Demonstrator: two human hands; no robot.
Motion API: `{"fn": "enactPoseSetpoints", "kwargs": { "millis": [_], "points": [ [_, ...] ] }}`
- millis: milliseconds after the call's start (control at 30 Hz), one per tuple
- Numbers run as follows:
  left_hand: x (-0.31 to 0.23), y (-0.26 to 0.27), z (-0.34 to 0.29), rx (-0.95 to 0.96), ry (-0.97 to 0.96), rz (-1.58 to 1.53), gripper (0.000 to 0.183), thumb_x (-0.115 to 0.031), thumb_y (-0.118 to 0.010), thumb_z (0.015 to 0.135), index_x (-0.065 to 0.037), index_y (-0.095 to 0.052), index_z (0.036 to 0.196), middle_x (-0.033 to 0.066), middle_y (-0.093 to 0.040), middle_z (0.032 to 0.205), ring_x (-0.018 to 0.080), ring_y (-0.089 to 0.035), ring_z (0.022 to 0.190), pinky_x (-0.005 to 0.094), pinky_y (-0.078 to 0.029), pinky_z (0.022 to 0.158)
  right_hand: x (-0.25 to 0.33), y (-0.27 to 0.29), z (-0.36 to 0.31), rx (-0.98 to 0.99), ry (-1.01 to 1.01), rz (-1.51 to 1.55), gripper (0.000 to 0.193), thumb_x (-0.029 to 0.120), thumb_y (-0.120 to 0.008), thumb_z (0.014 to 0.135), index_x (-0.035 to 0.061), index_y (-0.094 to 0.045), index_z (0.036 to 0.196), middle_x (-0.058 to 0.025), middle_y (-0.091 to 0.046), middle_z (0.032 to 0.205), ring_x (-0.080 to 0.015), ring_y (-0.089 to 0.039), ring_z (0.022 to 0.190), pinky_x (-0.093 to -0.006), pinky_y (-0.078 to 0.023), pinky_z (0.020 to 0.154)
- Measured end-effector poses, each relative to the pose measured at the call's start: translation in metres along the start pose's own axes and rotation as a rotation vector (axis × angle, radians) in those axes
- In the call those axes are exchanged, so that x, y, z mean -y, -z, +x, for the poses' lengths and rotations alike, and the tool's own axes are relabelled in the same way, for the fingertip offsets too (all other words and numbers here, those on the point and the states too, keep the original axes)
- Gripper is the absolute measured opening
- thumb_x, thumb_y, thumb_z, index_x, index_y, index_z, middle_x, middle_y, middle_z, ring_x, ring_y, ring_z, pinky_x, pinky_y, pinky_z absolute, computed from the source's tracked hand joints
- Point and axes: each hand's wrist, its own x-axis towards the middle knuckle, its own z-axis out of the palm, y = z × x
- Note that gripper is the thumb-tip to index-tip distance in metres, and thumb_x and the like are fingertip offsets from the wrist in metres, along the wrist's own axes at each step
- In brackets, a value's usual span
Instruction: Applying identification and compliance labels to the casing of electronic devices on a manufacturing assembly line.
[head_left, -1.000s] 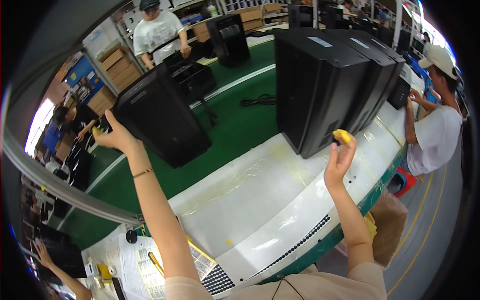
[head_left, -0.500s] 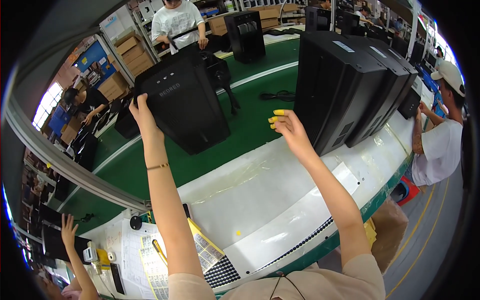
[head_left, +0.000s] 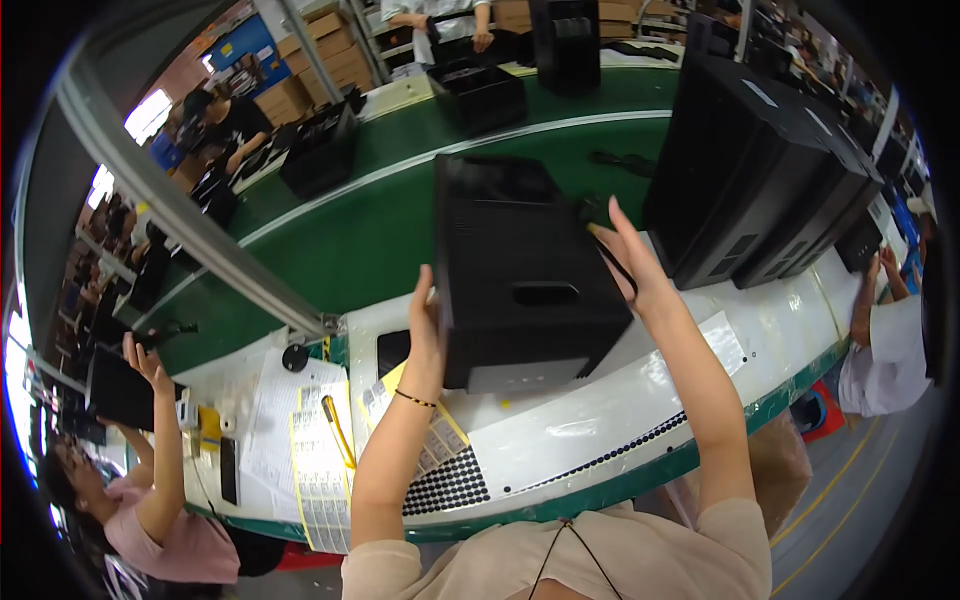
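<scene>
A black tower-shaped casing [head_left: 515,255] with an oval slot near its lower end is held tilted over the white worktop [head_left: 560,450]. My left hand [head_left: 426,335] grips its left side, thumb up along the edge and the other fingers hidden. Against its right side, my right hand [head_left: 638,270] holds on, with one finger pointing up and some yellow fingertip covers showing. A thin dark strip or cord by that palm cannot be made out clearly. Several similar black casings [head_left: 740,170] stand upright to the right.
Sticker sheets [head_left: 320,470], a yellow cutter [head_left: 338,430] and a sheet of black round pads [head_left: 450,485] lie at left. A metal post [head_left: 200,230] rises beside the green belt [head_left: 370,225]. Co-workers stand at left, right and across the belt.
The casing came from the far left toward me and turned, its front now facing down toward me. My right hand moved onto its right side. My view shifted left and down.
</scene>
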Motion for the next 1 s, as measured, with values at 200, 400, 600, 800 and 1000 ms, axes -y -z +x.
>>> {"fn": "enactPoseSetpoints", "kwargs": {
  "millis": [200, 400, 600, 800, 1000],
  "points": [
    [-0.016, -0.015, -0.014, 0.029, -0.125, 0.059, 0.066, -0.025, -0.064, 0.087, -0.001, -0.033, 0.140, 0.0121, -0.053, 0.126, 0.0205, -0.055, 0.113, 0.0327, -0.044, 0.096, -0.021, 0.024, 0.003, 0.156, 0.298, -0.204, 0.062, 0.046, -0.046, 0.098, -0.0042, -0.044, 0.135, -0.0131, -0.050, 0.136, -0.0190, -0.048, 0.125, -0.0289, -0.034, 0.106],
    [-0.025, -0.051, -0.027, 0.237, -0.810, 0.694, 0.097, -0.027, -0.074, 0.077, -0.001, -0.013, 0.147, 0.0177, -0.034, 0.142, 0.0309, -0.036, 0.131, 0.0400, -0.027, 0.110, -0.032, 0.010, 0.050, 0.051, 0.444, -0.182, 0.052, 0.044, -0.048, 0.098, 0.0025, -0.051, 0.130, -0.0073, -0.053, 0.129, -0.0172, -0.049, 0.116, -0.0304, -0.037, 0.100],
    [0.038, -0.032, -0.048, 0.304, -1.073, 1.052, 0.115, -0.023, -0.080, 0.073, -0.001, 0.004, 0.148, 0.0210, -0.010, 0.150, 0.0357, -0.020, 0.139, 0.0450, -0.022, 0.112, -0.095, 0.089, 0.079, -0.226, 0.776, -1.089, 0.055, 0.035, -0.046, 0.099, 0.0030, -0.034, 0.142, -0.0123, -0.039, 0.142, -0.0246, -0.035, 0.130, -0.0344, -0.028, 0.109],
    [0.029, -0.031, -0.089, 0.250, -0.889, 1.169, 0.104, -0.017, -0.078, 0.075, 0.001, -0.004, 0.148, 0.0233, -0.018, 0.148, 0.0353, -0.023, 0.139, 0.0434, -0.024, 0.112, -0.102, 0.135, 0.092, -0.400, 0.971, -1.682, 0.055, 0.032, -0.047, 0.099, 0.0044, -0.033, 0.144, -0.0129, -0.036, 0.146, -0.0274, -0.033, 0.134, -0.0354, -0.025, 0.113],
    [-0.022, 0.059, -0.130, -0.141, -0.856, 1.593, 0.039, -0.006, -0.069, 0.078, -0.003, -0.059, 0.116, 0.0151, -0.061, 0.113, 0.0338, -0.056, 0.104, 0.0398, -0.044, 0.089, -0.084, 0.145, 0.059, -0.373, 0.838, -1.536, 0.051, 0.026, -0.051, 0.096, 0.0026, -0.039, 0.139, -0.0131, -0.043, 0.140, -0.0275, -0.041, 0.127, -0.0346, -0.030, 0.108]
  ]
}}
